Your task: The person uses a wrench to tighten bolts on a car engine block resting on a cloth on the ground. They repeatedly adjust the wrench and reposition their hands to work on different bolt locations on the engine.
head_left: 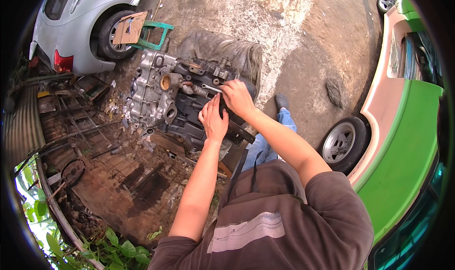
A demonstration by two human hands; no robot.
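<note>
A dark engine block (189,109) lies before me with a silver aluminium cylinder head (146,82) at its left end. My right hand (237,97) is closed on a small silver wrench (211,88), whose ring end points left over the block. Just below it, my left hand (214,122) rests on the block with fingers stretched toward the wrench and thumb apart. The undersides of the left fingertips are hidden. A round metal opening (166,82) shows on the housing left of the wrench.
Behind the engine lies a dirty grey cover (227,47). A green plastic stool (159,35) with cardboard (130,28) stands beside a silver car (87,23). At right is a green and pink vehicle (398,123). Scrap metal and debris (118,161) litter the ground at left.
</note>
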